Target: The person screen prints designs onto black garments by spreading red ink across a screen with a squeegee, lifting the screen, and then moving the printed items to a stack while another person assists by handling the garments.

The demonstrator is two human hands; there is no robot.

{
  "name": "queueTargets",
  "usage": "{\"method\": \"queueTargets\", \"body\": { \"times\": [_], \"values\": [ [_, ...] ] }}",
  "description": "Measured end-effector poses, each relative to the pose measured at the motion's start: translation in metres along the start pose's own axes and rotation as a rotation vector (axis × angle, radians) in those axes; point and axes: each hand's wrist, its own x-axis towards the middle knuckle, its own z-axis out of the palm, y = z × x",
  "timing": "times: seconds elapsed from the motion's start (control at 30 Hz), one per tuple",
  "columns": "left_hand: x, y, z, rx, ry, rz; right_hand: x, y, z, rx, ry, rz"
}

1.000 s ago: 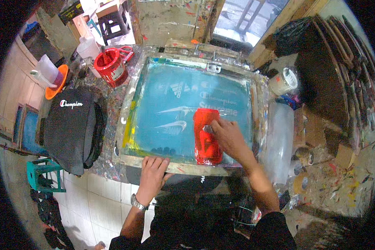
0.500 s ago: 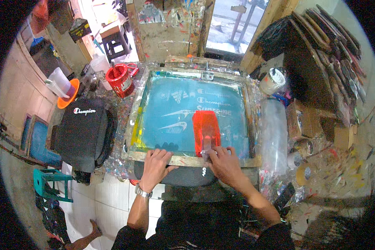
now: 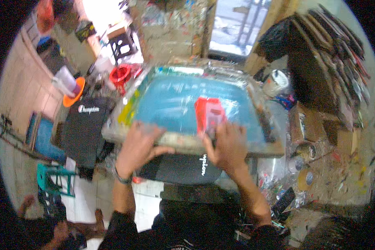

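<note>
A wooden screen frame (image 3: pixel 180 140) with blue mesh (image 3: pixel 162 104) is tilted, its near edge raised over a black padded item (image 3: pixel 177 168) with white lettering. My left hand (image 3: pixel 139 146) is closed on the frame's near left edge. My right hand (image 3: pixel 227 146) grips the near edge right of centre; a small scraper seems to be under its fingers, too blurred to make out. Red ink (image 3: pixel 208 108) covers a patch of mesh just beyond it. Another black padded item (image 3: pixel 81 133) lies to the left.
Behind stand a red ink tub (image 3: pixel 121 77) and a white tub (image 3: pixel 279 83); an orange plate (image 3: pixel 78 93) is at left. Leaning boards (image 3: pixel 333 62) and cardboard boxes (image 3: pixel 304 121) fill the right. A teal stool (image 3: pixel 56 179) and another person's bare leg (image 3: pixel 99 223) are at lower left.
The frame's near edge has risen with both my hands, exposing more of the black item beneath. My right hand earlier moved from the red patch to the near edge. The other person shows more.
</note>
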Motion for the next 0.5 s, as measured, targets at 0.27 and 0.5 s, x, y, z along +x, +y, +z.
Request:
{"method": "queueTargets", "body": {
  "times": [0.27,0.5],
  "values": [
    [-0.009,0.017,0.048,-0.049,0.624,-0.041,0.17,0.042,-0.058,-0.11,0.181,-0.078],
    [-0.179,0.041,0.157,0.157,-0.07,-1.092,0.287,0.083,-0.056,0.196,0.054,-0.24]
  ]
}}
